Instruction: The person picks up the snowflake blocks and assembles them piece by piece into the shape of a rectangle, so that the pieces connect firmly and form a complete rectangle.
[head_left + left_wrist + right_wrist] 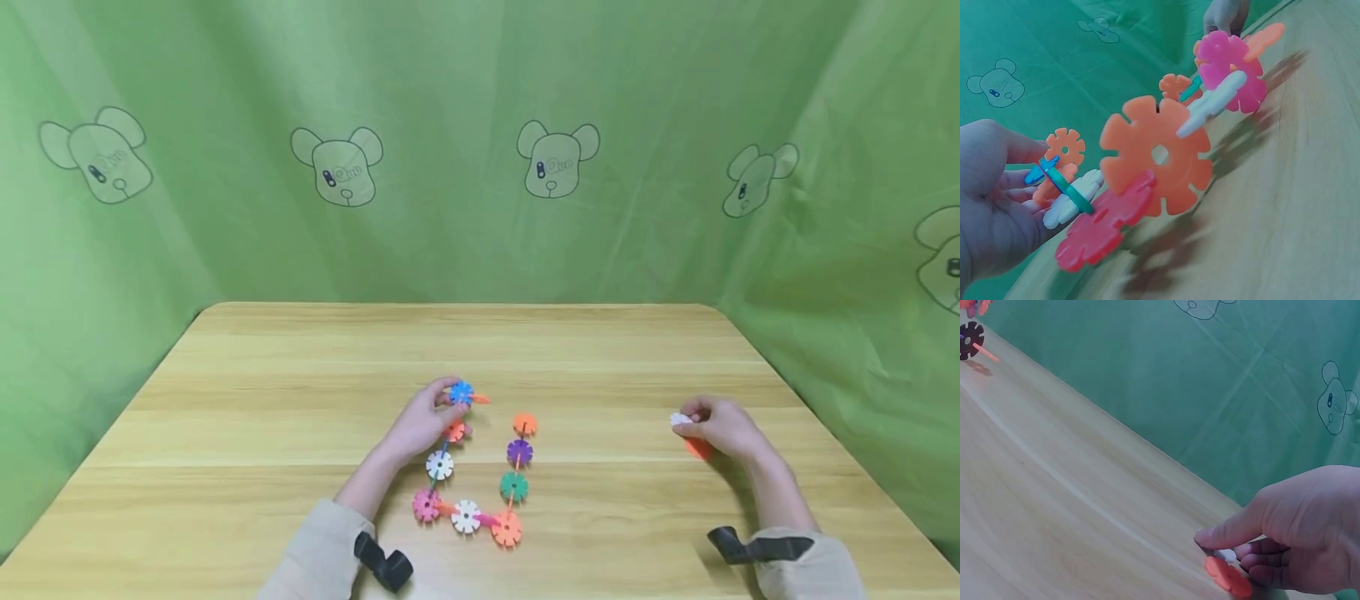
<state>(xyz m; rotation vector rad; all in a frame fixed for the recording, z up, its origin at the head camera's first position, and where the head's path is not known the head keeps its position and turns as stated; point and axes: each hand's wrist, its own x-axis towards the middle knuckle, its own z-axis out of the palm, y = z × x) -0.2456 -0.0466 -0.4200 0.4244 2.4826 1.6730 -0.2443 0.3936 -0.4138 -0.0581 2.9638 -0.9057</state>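
Observation:
My left hand (pixel 420 427) holds the upper left end of a chain of notched plastic discs, gripping at a blue disc (pixel 461 392) with an orange piece sticking out to its right. From there the chain runs down past a white disc (pixel 439 465) to a pink disc (pixel 427 505). It turns right to an orange disc (pixel 507 529), then climbs through a green disc (pixel 514 486) and a purple disc (pixel 520 452). Far to the right, my right hand (pixel 722 427) pinches a white disc (pixel 680 420). Right beside it is an orange-red disc (pixel 1229 577); whether they are joined, I cannot tell.
The wooden table (pixel 300 350) carries everything. A green curtain (pixel 450 242) with printed bear heads surrounds its back and sides. Black straps with mounts (pixel 384 562) sit on both sleeved wrists.

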